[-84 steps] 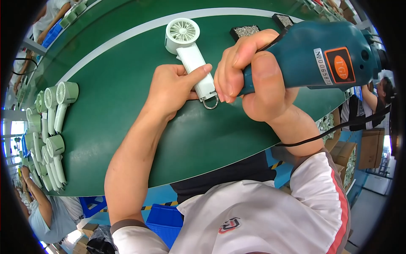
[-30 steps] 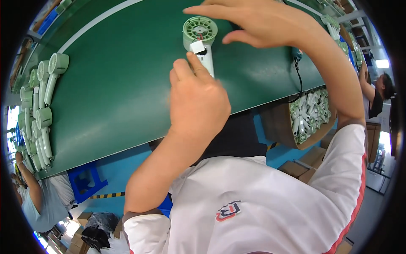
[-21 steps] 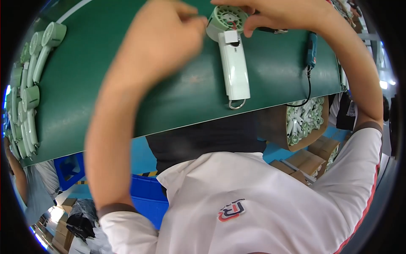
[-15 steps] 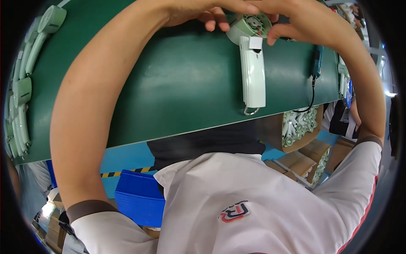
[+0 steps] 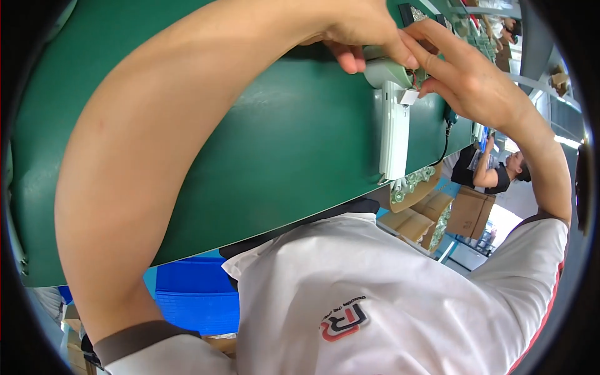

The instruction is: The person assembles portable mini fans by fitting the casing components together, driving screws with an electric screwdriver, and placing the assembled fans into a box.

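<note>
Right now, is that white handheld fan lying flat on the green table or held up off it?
Lying flat: the fan rests lengthwise on the green table, both hands at its head.

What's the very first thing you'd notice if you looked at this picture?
A big bare forearm arches across the green table, filling the left of the view. At the top, the left hand and right hand pinch the round head of a white handheld fan lying on the table.

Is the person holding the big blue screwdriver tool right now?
No, both the left hand and the right hand are on the head of the white handheld fan, with no blue tool in either.
</note>
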`<state>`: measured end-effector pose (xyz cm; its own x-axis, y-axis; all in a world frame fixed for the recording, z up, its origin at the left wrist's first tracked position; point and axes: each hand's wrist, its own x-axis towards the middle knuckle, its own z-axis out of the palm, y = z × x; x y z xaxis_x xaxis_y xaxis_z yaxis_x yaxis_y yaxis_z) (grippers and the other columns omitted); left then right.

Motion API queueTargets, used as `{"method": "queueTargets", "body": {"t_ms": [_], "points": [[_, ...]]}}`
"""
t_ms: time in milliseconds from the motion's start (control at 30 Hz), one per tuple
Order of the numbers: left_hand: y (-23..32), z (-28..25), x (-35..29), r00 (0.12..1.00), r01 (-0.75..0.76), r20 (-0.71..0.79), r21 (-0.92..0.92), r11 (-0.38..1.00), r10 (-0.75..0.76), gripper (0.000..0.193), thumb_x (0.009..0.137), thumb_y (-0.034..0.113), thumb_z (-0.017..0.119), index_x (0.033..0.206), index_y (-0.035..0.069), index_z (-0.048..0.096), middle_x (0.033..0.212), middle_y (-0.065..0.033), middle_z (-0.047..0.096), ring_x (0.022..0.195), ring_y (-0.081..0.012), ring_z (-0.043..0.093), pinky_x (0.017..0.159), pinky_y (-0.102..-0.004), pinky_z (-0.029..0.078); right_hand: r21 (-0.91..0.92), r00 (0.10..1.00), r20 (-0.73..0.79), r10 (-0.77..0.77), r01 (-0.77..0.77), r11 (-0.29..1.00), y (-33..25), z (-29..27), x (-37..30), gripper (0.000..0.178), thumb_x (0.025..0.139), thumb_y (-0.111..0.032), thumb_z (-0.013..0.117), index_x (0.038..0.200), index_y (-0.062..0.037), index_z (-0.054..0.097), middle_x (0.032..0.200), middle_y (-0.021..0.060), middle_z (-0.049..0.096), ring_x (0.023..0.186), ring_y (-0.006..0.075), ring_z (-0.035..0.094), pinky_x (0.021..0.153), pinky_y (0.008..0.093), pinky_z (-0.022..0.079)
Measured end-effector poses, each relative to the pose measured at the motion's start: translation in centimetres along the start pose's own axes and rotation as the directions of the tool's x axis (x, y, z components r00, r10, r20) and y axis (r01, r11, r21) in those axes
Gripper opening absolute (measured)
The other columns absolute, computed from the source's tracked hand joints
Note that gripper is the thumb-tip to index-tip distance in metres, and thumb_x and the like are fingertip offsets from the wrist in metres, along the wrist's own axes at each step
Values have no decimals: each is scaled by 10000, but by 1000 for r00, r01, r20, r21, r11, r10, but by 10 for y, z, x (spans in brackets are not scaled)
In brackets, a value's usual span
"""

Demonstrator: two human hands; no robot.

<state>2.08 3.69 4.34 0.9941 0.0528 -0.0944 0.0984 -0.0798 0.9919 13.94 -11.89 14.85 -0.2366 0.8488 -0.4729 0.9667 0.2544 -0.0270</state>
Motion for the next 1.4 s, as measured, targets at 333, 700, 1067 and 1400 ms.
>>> {"method": "queueTargets", "body": {"t_ms": [333, 700, 1067, 1400], "points": [[-13, -18, 12, 948, 97, 316, -142, 985, -48, 421, 816, 223, 870, 986, -128, 713, 860, -160, 694, 587, -193, 661, 506, -266, 564, -18, 996, -8, -86, 86, 996, 4, 3, -13, 726, 727, 42, 792, 1414, -20, 566, 1274, 209, 586, 1072, 376, 622, 859, 431, 563], [-1, -8, 12, 966, 120, 238, -82, 989, -97, 342, 806, 193, 866, 996, -64, 744, 816, -124, 682, 618, -175, 650, 494, -258, 533, 14, 993, -8, -118, 118, 993, 9, 0, -16, 719, 705, 33, 798, 1389, -1, 577, 1262, 211, 579, 1052, 371, 622, 853, 428, 564], [3, -5, 7, 949, 114, 312, -191, 975, -50, 556, 819, 92, 831, 1321, -35, 630, 1047, -94, 707, 642, -104, 611, 506, -229, 491, 137, 936, -324, -138, 190, 972, 24, 23, -11, 553, 794, -314, 829, 1170, 52, 654, 1019, 189, 611, 964, 374, 596, 826, 439, 489], [-20, -38, 10, 992, 70, 105, 62, 996, -76, 753, 828, 321, 844, 1374, -49, 479, 1113, -158, 687, 793, -150, 679, 509, -206, 469, 352, 981, -192, 1, 68, 934, 54, 10, -11, 340, 801, -282, 826, 1019, -31, 751, 893, 195, 733, 855, 353, 698, 751, 478, 524]]}}
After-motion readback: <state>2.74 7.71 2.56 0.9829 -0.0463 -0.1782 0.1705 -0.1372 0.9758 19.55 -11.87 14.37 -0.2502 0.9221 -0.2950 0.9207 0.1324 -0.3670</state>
